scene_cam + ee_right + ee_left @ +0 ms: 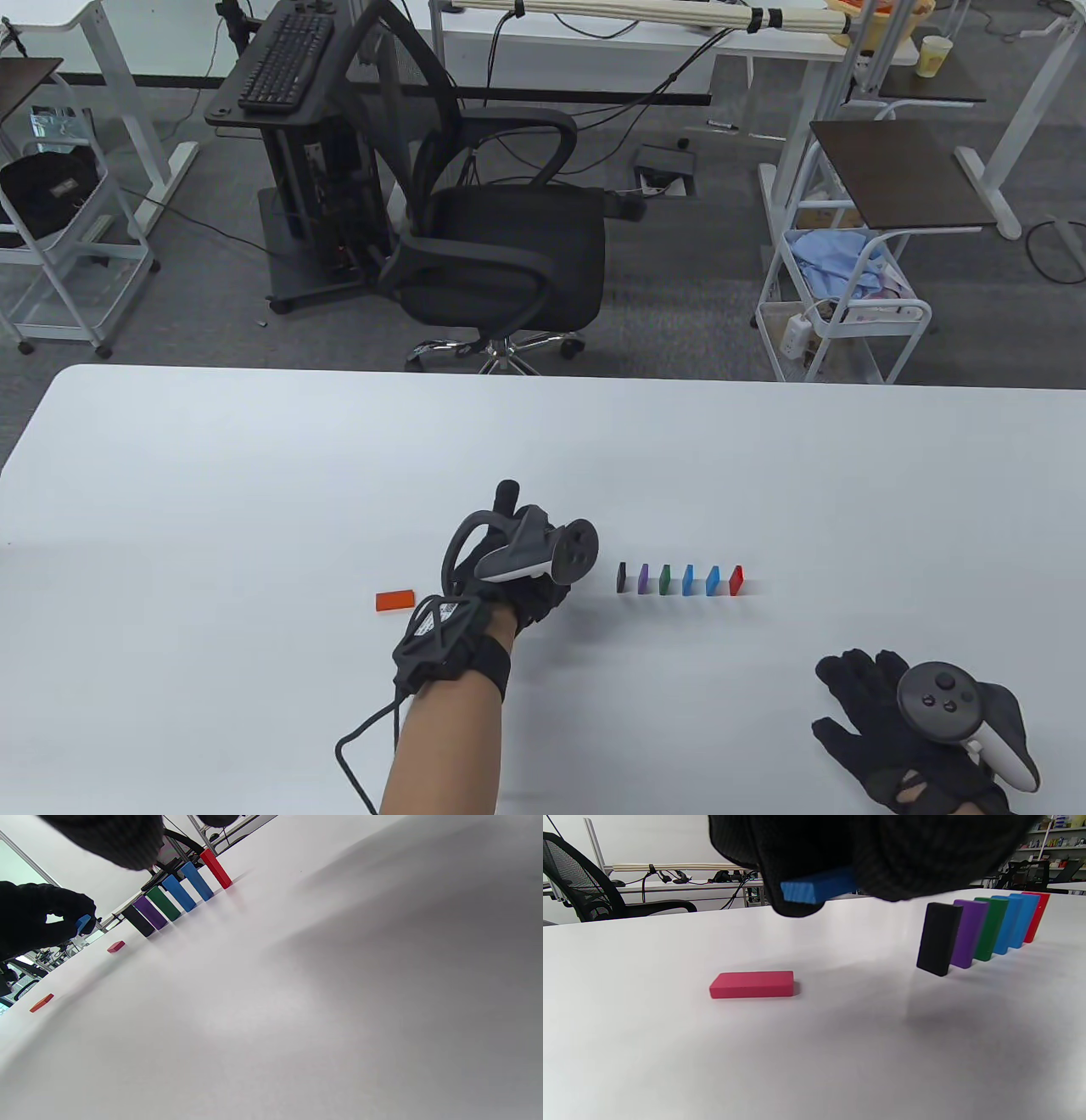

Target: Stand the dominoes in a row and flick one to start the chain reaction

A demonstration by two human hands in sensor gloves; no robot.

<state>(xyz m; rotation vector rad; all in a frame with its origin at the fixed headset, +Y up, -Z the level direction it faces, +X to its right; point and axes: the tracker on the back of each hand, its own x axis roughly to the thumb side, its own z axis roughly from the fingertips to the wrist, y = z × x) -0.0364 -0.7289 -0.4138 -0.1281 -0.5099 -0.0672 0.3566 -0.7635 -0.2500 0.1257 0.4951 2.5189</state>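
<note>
step: we stand the small blue wooden domino (814,888) upright, just right of our left hand (517,569), beside the black end of the standing domino row (681,580), evenly spaced | left hand: fingers pinch it above the white table (254,475) | right hand (916,730): flat, relaxed, empty

6 standing dominoes (680,580) in row, left hand (517,577) just left

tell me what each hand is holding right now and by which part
The left hand pinches a blue domino by one end; the other end sticks out. The right hand holds nothing.
</note>
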